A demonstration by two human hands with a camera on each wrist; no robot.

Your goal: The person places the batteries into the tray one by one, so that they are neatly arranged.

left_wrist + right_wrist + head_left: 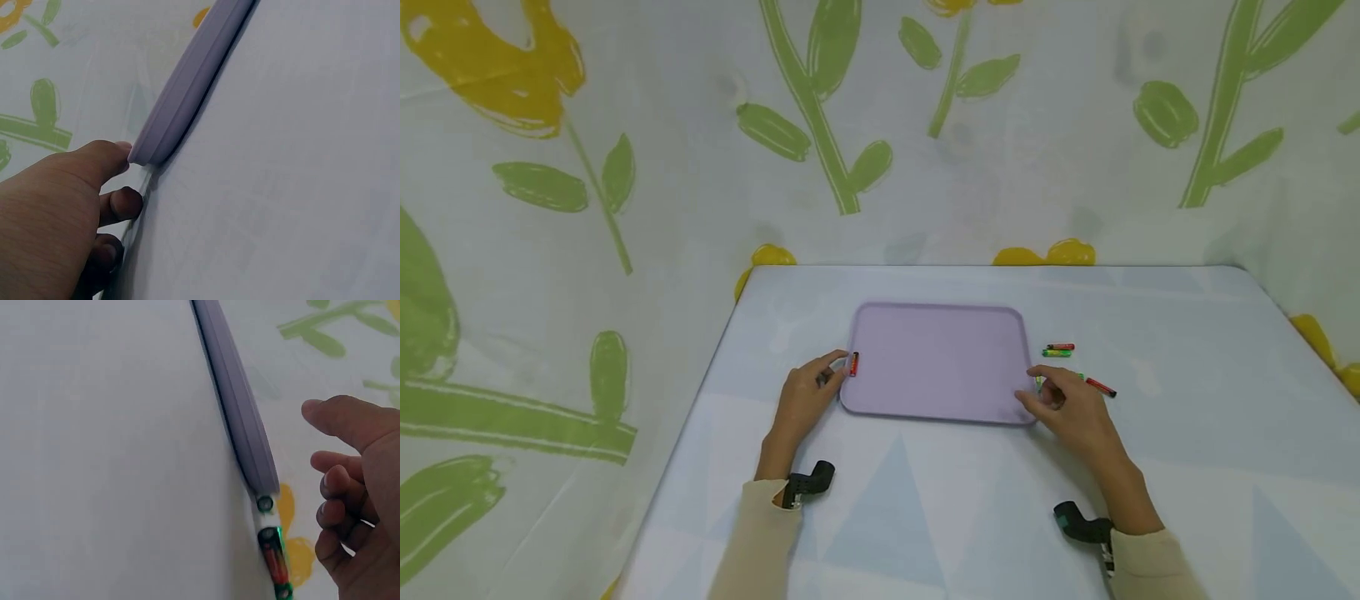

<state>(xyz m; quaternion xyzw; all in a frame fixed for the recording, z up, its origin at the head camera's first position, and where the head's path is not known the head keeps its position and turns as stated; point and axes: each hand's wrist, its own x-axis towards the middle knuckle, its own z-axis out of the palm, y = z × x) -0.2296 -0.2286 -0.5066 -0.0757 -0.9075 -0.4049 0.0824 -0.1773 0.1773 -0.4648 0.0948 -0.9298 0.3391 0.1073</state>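
A lilac tray (pixel 936 362) lies flat on the table. At its left rim is my left hand (pixel 805 396), fingers loosely bent; in the left wrist view the thumb (pixel 112 156) meets the tray's corner. Just inside that rim lies a red battery (pixel 853 364). Beside the right rim hovers my right hand (pixel 1071 408), thumb and fingers apart with nothing between them. The right wrist view shows a gap between this hand (pixel 362 481) and the tray (pixel 240 403). A green battery (pixel 273 556) lies by the tray, partly hidden by the hand in the head view.
Right of the tray, a red battery (pixel 1061 346) lies beside a green one (pixel 1057 353). Another red battery (pixel 1101 387) is behind the right hand. A pale patterned cloth covers the table (pixel 1000 525); a flower-printed curtain (pixel 685 150) hangs behind it.
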